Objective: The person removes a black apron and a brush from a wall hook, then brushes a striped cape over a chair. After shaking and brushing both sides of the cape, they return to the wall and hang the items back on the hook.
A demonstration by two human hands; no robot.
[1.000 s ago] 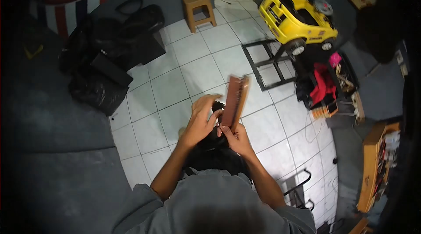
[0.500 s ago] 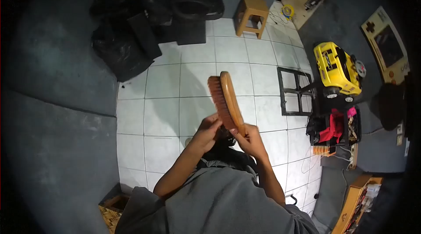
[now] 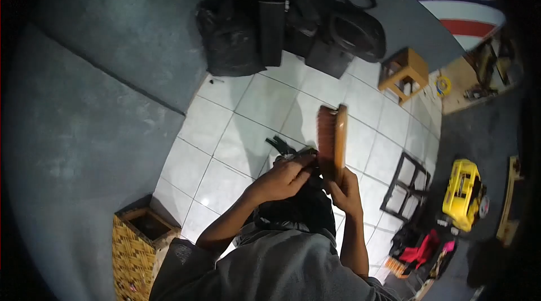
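A wooden-backed brush (image 3: 340, 140) with reddish-brown bristles stands nearly upright in front of my body. My right hand (image 3: 346, 194) is closed round its lower end, bristles facing left. Just left of the bristles, my left hand (image 3: 282, 181) has its fingers bent over a dark object (image 3: 280, 146) with strap-like ends poking out past the knuckles. What kind of thing this is I cannot tell. The left fingertips come right up to the bristles in this view. Dark clothing on my lap lies beneath both hands.
White floor tiles (image 3: 208, 149) lie below. Black bags (image 3: 231, 41) lean at the back, near a brown stool (image 3: 406, 72). A black frame (image 3: 404, 187) and yellow toy car (image 3: 463, 194) are on the right. A woven box (image 3: 132, 250) stands at lower left.
The view has turned, shifting the room's contents. The brush is now more upright and right of before. My left hand has moved apart from the right, with the dark object showing beyond it.
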